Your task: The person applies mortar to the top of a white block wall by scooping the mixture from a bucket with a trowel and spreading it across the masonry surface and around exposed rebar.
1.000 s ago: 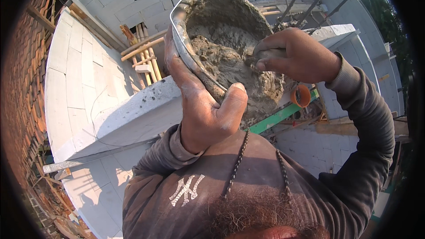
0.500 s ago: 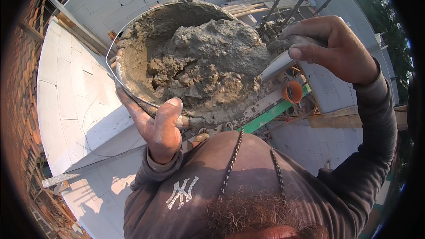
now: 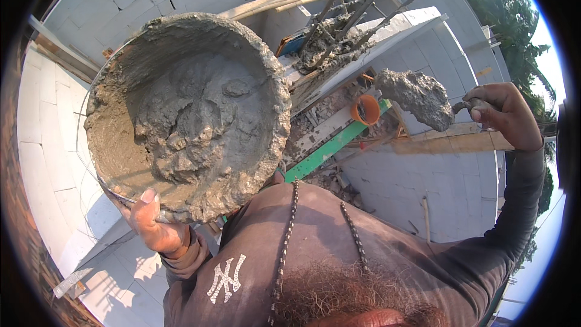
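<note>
My left hand (image 3: 158, 227) grips the near rim of a mortar-caked bucket (image 3: 277, 100), thumb over the edge. Wet grey mortar (image 3: 200, 106) lies inside, with a hollow and lumps in its middle. Out to the right, my right hand (image 3: 508, 114) is closed round the handle of a trowel (image 3: 461, 107). A thick load of mortar (image 3: 416, 95) covers the trowel's blade, so its metal is hidden. The trowel hangs in the air, apart from the bucket and the wall.
Several steel bars (image 3: 354, 15) rise from mortar heaped on a pale block wall top (image 3: 402, 23). Below are an orange bucket (image 3: 365, 110), a green plank (image 3: 324, 154) and rubble. Wooden poles (image 3: 284, 1) lie at the back. Another block wall (image 3: 45, 133) stands at left.
The trowel has come out of the bucket carrying mortar, and my right hand has moved right and down. My left hand and the bucket have shifted left, showing more of the wall top and bars.
</note>
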`<state>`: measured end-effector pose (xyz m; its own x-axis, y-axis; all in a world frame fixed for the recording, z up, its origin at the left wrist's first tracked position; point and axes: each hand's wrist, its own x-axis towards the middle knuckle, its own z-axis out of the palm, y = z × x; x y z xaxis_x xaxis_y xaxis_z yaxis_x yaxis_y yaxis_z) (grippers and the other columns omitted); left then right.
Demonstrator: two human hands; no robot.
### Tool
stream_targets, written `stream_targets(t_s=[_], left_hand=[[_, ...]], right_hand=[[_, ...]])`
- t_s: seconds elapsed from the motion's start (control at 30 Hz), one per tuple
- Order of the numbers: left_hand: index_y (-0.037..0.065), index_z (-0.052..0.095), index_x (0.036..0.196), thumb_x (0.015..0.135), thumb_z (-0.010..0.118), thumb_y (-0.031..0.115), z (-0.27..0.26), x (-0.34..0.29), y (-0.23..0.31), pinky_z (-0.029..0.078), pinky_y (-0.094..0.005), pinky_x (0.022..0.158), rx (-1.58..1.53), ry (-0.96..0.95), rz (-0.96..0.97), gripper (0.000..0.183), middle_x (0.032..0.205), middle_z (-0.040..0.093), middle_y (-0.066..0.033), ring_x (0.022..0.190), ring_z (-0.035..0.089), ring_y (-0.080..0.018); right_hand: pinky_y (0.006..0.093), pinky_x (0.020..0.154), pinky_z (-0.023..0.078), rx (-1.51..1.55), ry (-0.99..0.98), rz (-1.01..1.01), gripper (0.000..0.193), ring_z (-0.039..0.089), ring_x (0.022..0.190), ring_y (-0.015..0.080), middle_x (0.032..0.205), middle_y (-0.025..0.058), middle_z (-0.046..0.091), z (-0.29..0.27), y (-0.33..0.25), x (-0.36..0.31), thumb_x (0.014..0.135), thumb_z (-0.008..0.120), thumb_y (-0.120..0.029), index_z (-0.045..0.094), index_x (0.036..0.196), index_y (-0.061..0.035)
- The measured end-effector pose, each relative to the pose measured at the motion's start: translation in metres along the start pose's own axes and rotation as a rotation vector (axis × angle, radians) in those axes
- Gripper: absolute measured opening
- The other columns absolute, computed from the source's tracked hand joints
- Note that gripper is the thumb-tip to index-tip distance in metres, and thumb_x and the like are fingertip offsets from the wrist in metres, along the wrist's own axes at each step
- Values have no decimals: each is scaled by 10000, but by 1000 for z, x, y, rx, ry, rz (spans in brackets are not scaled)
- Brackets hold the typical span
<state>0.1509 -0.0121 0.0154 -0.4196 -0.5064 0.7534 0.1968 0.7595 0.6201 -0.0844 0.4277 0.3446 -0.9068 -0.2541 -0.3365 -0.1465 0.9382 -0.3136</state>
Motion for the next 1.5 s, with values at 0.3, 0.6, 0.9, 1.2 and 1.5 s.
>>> stream_targets(t_s=[0.3,0.6,0.9,1.2,1.5], left_hand=[[-39,659,1039,926,747,80,8,23,13,567,-423,866,154,75,177,186,1073,713,-182,947,688,-309],[-44,640,1145,969,641,11,2,14,2,556,-422,925,134,-11,173,184,1162,645,-183,1040,664,-286],[-44,635,1141,981,599,17,5,12,5,529,-443,983,-21,-24,81,176,1183,629,-175,1087,636,-283],[-53,657,1079,937,719,16,1,18,0,565,-405,887,72,-25,194,169,1082,699,-185,972,686,-310],[-34,579,1129,999,646,51,-3,29,-3,535,-408,943,115,-169,241,169,1144,608,-157,1039,632,-247]], right_hand=[[287,501,523,-388,-166,-54,336,656,544,139,682,61,669,13,-44,139,963,705,-269,765,1013,58],[334,702,551,-229,65,-188,272,672,765,153,829,91,710,38,12,105,970,708,-225,746,1007,42],[421,913,504,-594,747,-527,312,663,1031,276,1056,59,635,162,45,115,906,747,-191,690,1209,-142],[411,895,480,-579,913,-509,241,643,983,248,1055,30,595,211,64,138,926,709,-158,710,1163,-196],[434,858,482,-330,1028,-319,286,643,982,264,1074,45,600,263,63,130,922,730,-176,709,1206,-203]])
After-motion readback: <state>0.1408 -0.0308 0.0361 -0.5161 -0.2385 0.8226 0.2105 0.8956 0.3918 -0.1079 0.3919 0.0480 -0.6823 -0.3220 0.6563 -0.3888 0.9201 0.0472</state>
